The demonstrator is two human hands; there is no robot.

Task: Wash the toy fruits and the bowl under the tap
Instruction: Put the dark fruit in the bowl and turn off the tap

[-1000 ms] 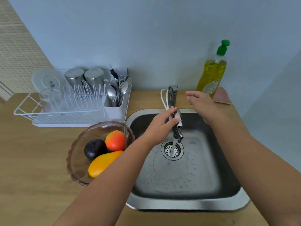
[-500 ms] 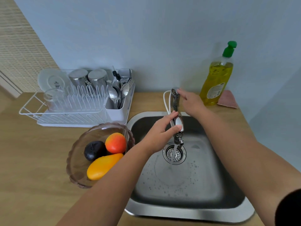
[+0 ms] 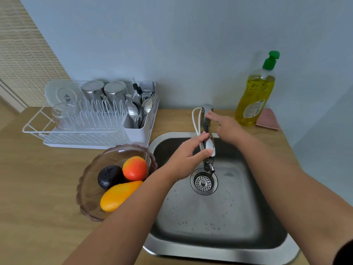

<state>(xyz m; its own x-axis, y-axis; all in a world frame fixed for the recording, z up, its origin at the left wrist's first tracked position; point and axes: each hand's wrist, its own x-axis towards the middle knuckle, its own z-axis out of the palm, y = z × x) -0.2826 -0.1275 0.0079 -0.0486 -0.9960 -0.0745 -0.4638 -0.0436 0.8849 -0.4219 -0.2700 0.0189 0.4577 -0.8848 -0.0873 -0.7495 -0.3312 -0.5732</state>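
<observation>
So both hands are up at the tap (image 3: 207, 131) over the steel sink (image 3: 219, 247). The left hand (image 3: 188, 155) has its thumb and fingers curled round the spout, gripping it just above the drain (image 3: 203, 181). The right hand (image 3: 226, 126) isn't gripping anything, its straight fingers just touch the top part of the tap near the base. The tinted glass bowl (image 3: 89, 188) sits on the wooden counter (image 3: 38, 207) right beside the sink's left edge, with a dark plum (image 3: 108, 176), a red-orange peach (image 3: 134, 168) and a yellow mango (image 3: 119, 195) inside. Dish rack (image 3: 86, 129) with cups and spoons sits behind it, dish soap bottle (image 3: 255, 96) off to the right by the wall.
</observation>
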